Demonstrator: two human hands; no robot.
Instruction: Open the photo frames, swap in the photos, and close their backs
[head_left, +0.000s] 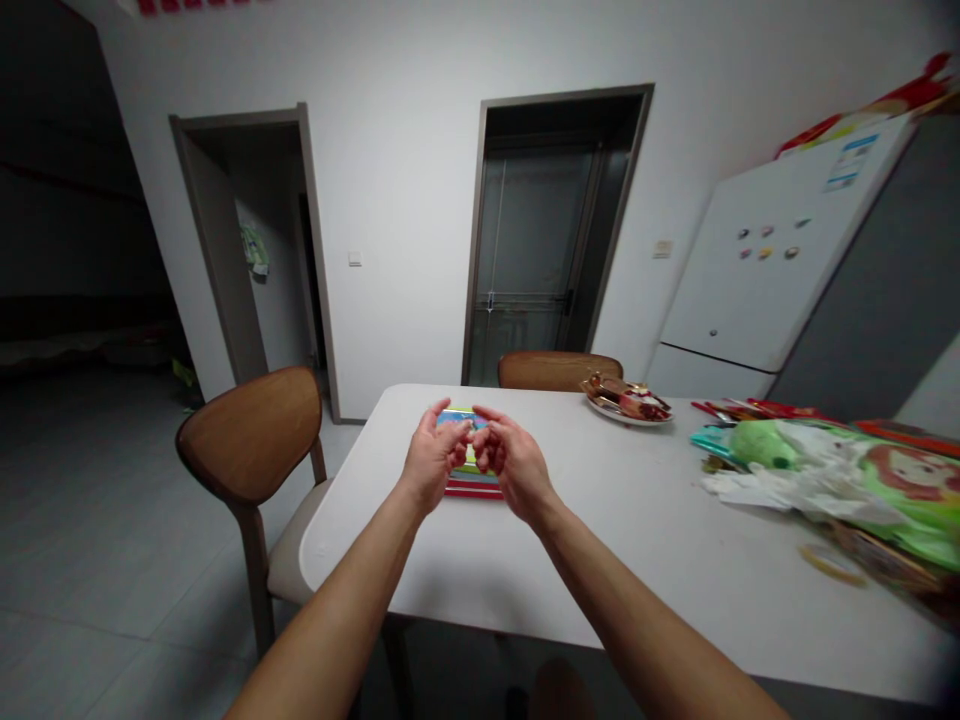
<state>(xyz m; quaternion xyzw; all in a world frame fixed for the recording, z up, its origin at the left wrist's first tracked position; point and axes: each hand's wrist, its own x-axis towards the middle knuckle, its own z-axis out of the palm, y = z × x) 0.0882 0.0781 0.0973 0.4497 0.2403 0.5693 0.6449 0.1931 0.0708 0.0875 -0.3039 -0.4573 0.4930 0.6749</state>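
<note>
My left hand (433,458) and my right hand (514,460) are held close together over the near part of the white table (622,560). On each hand the index finger reaches forward while the other fingers curl in, and the thumbs nearly meet. Anything small between the fingertips is too blurred to make out. Just behind and below them lies a flat, colourful stack (474,491), perhaps books or boxes, with blue, green and red layers. My hands hide much of it, and I cannot tell whether they touch it.
A plate (634,418) with brown and red items sits toward the table's far side. Green and white plastic packaging (817,470) piles up on the right, near a roll of tape (831,565). Wooden chairs stand left (259,440) and behind (559,370). A white fridge (742,290) is beyond.
</note>
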